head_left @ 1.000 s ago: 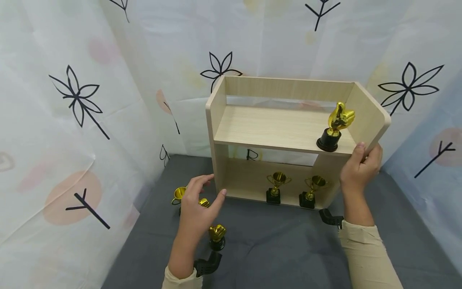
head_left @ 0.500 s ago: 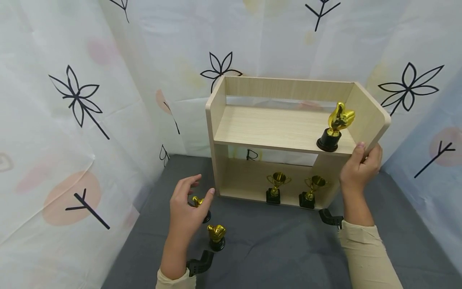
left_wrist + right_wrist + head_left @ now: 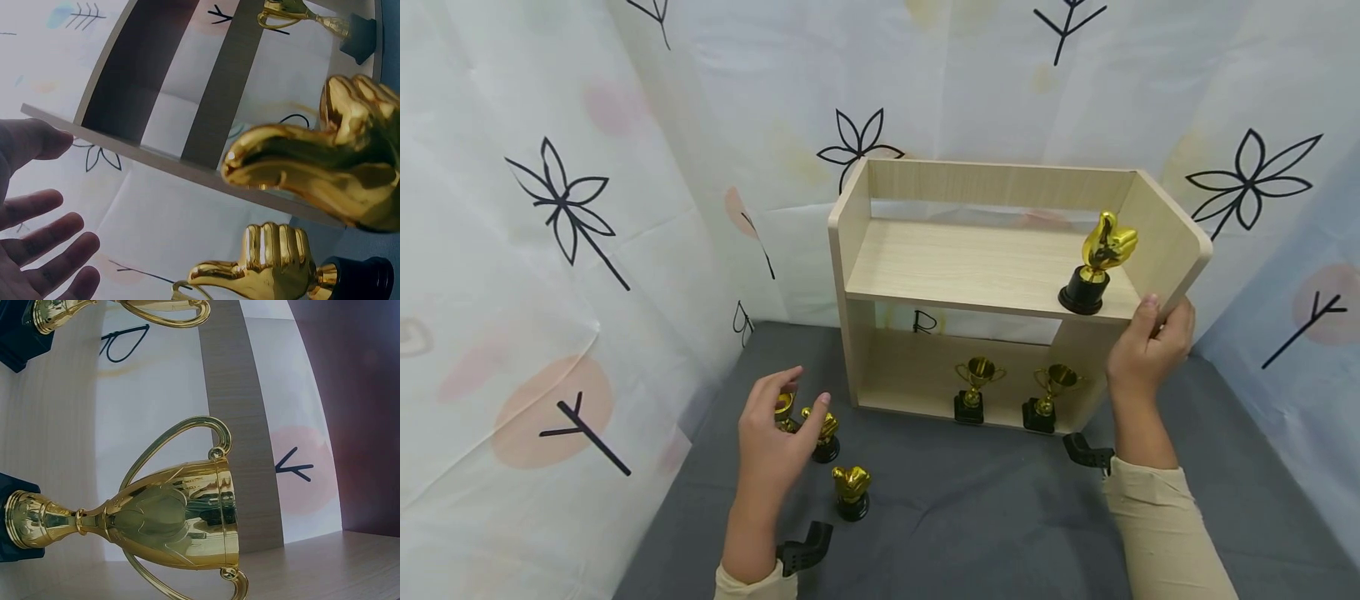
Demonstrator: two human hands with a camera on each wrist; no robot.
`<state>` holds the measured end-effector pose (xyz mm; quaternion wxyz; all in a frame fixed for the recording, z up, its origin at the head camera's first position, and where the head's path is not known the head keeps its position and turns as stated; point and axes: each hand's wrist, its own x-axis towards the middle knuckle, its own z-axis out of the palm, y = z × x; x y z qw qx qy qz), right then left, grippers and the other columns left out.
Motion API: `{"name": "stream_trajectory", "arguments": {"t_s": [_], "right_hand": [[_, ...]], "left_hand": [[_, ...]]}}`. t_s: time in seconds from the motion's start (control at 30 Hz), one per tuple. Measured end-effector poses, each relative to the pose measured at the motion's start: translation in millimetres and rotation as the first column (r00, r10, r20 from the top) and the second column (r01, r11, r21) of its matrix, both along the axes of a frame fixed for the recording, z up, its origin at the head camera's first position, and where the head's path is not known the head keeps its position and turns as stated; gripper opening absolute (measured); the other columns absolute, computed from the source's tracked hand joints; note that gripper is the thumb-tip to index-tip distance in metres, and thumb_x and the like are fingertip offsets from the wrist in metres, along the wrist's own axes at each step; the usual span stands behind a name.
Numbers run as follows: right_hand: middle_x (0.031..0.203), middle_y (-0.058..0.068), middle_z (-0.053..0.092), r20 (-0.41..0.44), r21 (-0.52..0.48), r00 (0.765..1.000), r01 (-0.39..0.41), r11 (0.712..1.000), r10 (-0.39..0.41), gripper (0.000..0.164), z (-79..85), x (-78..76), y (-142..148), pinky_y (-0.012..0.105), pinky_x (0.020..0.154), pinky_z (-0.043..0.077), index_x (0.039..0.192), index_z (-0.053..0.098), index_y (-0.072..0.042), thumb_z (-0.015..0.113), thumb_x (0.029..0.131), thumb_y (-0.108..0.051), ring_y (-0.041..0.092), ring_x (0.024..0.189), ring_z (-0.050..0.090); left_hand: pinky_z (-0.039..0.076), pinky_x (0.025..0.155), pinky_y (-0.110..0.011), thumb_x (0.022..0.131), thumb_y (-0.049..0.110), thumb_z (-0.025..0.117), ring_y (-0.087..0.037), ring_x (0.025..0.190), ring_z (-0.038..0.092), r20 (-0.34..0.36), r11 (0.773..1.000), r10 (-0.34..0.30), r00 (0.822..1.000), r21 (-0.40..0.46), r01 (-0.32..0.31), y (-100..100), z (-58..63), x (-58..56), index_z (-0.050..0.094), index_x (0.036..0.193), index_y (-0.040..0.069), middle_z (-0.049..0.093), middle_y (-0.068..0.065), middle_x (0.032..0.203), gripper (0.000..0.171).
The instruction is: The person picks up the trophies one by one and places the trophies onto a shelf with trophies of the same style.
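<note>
My left hand point(image 3: 769, 446) hovers over the grey cloth with fingers apart and loosely bent, holding nothing. Close by its thumb stands a gold thumbs-up trophy point(image 3: 826, 435) on a black base. Partly hidden behind the fingers is a gold cup trophy point(image 3: 785, 408). A second thumbs-up trophy point(image 3: 852, 493) stands nearer, right of the wrist. In the left wrist view the spread fingers point(image 3: 59, 256) are apart from the thumbs-up trophies. My right hand point(image 3: 1150, 352) grips the right side panel of the two-tier wooden shelf point(image 3: 955, 258), thumb in front.
Another thumbs-up trophy point(image 3: 1097, 262) stands at the right end of the upper tier. Two gold cup trophies point(image 3: 974, 390) stand on the lower tier, one also close in the right wrist view. Patterned white cloth point(image 3: 760, 100) hangs behind and at the sides.
My left hand has moved left, away from the shelf's left side, uncovering more of the thumbs-up trophy by its thumb. My right hand and the shelf stay where they were.
</note>
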<state>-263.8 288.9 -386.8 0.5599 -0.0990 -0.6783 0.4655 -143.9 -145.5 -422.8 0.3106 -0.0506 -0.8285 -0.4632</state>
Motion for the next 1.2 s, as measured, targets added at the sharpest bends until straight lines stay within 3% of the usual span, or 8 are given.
{"name": "stream_trajectory", "arguments": {"t_s": [0.47,0.83,1.2], "right_hand": [[0.096,-0.032,0.046,-0.014,-0.004,1.0,0.0,1.0,0.0,0.032,-0.6,-0.9,0.5,0.018,0.082,0.03,0.116,0.072,-0.008,0.052,0.104,-0.029,-0.008,0.085,0.04],[0.097,-0.032,0.047,-0.017,-0.006,1.0,0.006,1.0,-0.006,0.037,-1.2,-2.9,1.9,0.018,0.082,0.029,0.12,0.072,0.0,0.052,0.104,-0.028,-0.008,0.085,0.04],[0.095,-0.032,0.047,-0.018,-0.017,1.0,-0.001,1.0,0.001,0.036,-1.1,-2.6,1.8,0.018,0.083,0.03,0.117,0.072,0.0,0.053,0.104,-0.027,-0.008,0.087,0.041]], "left_hand": [[0.05,0.094,-0.051,0.089,0.016,0.088,-0.035,0.112,0.062,0.022,0.999,0.03,0.999,-0.018,-0.029,-7.3,-6.9,0.8,0.07,0.133,0.008,0.066,-0.011,0.126,0.049],[0.05,0.095,-0.051,0.089,0.015,0.088,-0.035,0.113,0.063,0.025,0.997,0.071,0.997,-0.013,-0.071,-15.3,-12.4,-0.6,0.07,0.132,0.007,0.066,-0.013,0.128,0.047],[0.048,0.097,-0.049,0.091,0.019,0.086,-0.035,0.118,0.062,0.039,0.994,0.11,0.993,-0.028,-0.109,-26.0,-19.7,-0.2,0.069,0.134,0.006,0.065,-0.013,0.131,0.048]]}}
